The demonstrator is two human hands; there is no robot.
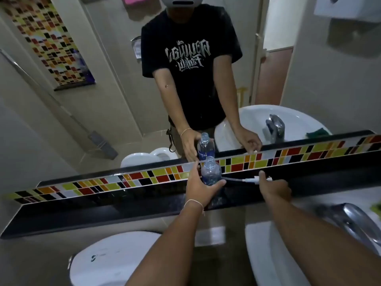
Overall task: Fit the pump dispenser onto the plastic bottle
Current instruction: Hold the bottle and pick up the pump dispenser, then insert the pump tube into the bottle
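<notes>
A clear plastic bottle [210, 171] with a blue label stands uncapped on the black ledge [103, 207] under the mirror. My left hand [201, 187] is wrapped around its lower half. To its right the white pump dispenser [254, 180] lies flat on the ledge, its thin tube pointing left toward the bottle. My right hand [273, 188] rests over the pump's head, fingers curled on it; whether the pump is lifted off the ledge I cannot tell. The mirror repeats both hands and the bottle.
A strip of coloured mosaic tiles [144, 178] runs behind the ledge, with the mirror above. A white toilet cistern [115, 256] sits below left. A white basin [266, 254] with a chrome tap [350, 221] is at the lower right.
</notes>
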